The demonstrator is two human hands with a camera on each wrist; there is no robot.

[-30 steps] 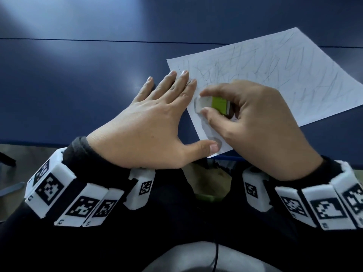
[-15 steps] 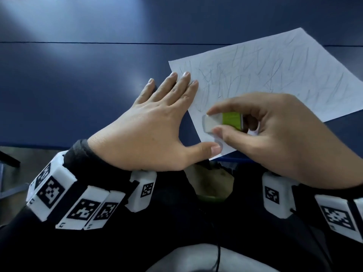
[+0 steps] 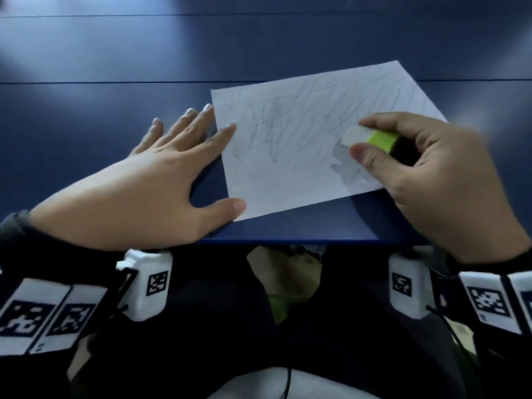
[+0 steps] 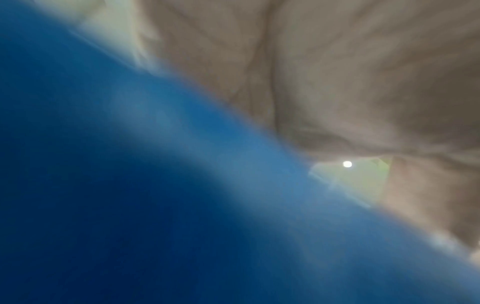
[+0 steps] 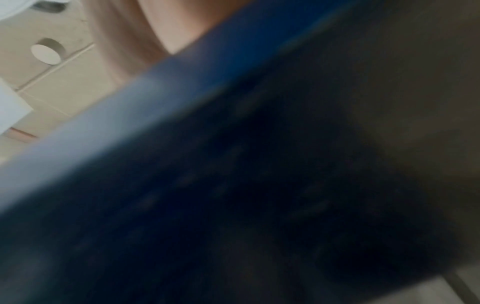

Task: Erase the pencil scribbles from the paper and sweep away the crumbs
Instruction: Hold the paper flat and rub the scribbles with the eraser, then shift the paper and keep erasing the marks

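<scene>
The left hand (image 3: 149,191) is lying flat, fingers spread, index and thumb pinning the scribbled paper (image 3: 293,145) on the blue table (image 3: 115,82). The right hand (image 3: 437,180) is pinching the eraser (image 3: 371,138), probably touching the paper's right side.

- Left wrist view is v. blurred, shot from low down, close to the surface.
- Blue table (image 4: 130,185) fills the lower left, w/ a pale glare band running diagonally across it.
- Left hand (image 4: 350,72) takes up the upper right, seen from under the palm; creases show, fingers can't be told apart.
- Small bright white dot (image 4: 347,164) sits in a pale greenish gap betw. hand and table.
</scene>
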